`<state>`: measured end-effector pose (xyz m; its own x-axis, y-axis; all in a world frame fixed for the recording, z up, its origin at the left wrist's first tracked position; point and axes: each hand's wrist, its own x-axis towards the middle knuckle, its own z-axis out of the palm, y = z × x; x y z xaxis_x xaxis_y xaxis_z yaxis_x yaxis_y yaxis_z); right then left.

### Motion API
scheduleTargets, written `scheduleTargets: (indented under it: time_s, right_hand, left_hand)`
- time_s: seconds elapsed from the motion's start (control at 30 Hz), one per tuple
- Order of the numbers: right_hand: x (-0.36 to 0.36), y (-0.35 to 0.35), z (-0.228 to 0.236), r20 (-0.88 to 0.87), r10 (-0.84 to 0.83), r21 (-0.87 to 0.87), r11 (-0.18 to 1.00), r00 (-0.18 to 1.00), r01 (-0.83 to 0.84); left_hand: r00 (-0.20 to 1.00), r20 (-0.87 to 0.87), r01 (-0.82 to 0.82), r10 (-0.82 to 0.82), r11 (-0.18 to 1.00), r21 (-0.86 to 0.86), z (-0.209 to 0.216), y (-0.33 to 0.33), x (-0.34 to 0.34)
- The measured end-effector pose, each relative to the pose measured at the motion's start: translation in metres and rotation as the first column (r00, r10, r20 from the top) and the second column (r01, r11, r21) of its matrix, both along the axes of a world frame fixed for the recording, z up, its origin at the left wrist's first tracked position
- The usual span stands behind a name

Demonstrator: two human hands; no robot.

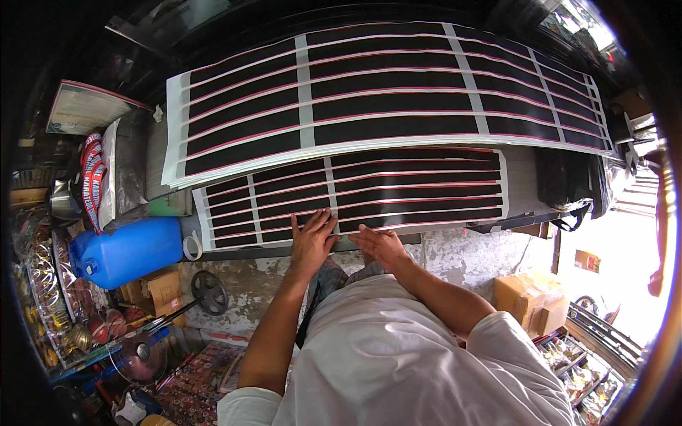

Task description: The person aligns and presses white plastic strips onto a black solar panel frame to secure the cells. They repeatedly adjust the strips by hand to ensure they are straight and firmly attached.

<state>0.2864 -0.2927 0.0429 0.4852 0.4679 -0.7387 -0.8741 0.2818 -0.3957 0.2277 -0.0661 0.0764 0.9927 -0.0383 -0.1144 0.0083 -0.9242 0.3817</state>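
A printed sheet (419, 197) lies in front of me, with long black panels split by white and red lines and a pale cross strip. My left hand (311, 241) lies flat on its near edge, fingers spread. Close by to the right, my right hand (383, 246) rests at the same edge, its fingers stretched out toward the left hand and partly overlapping one another. Neither hand holds anything that I can see. Beyond it is a stack of larger sheets (391, 74) in the same pattern, layered along its near edge and overhanging the smaller sheet's far side.
Left of the sheets stand a blue jerrycan (131, 250), a tape roll (192, 247) and a red lettered ribbon (92, 174). A black bag (574, 181) sits at the right end. Lower down are a cardboard box (529, 302) and a fan (142, 353).
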Motion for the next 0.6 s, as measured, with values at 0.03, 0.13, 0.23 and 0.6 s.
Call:
scheduleTargets:
  time_s: [0.03, 0.13, 0.23, 0.6]
  right_hand:
    - [0.0, -0.001, -0.002, -0.003, -0.006, 0.003, 1.0, 1.0, 0.006]
    - [-0.002, -0.001, -0.013, 0.0, -0.001, 0.017, 1.0, 1.0, 0.001]
    - [0.001, -0.001, -0.001, 0.003, 0.025, 0.023, 0.999, 1.0, -0.025]
    - [0.006, -0.028, 0.001, -0.08, -0.098, 0.026, 0.995, 0.992, 0.1]
  left_hand:
    - [1.0, 0.019, 0.015, -0.015, 1.0, 0.011, 0.001, -0.001, 0.001]
    - [0.988, 0.126, 0.085, -0.092, 0.995, 0.055, -0.003, 0.0, -0.001]
    - [0.974, 0.178, 0.127, -0.138, 0.989, 0.074, -0.008, 0.001, -0.003]
    - [0.951, 0.289, 0.05, -0.107, 0.979, 0.198, -0.019, -0.018, -0.008]
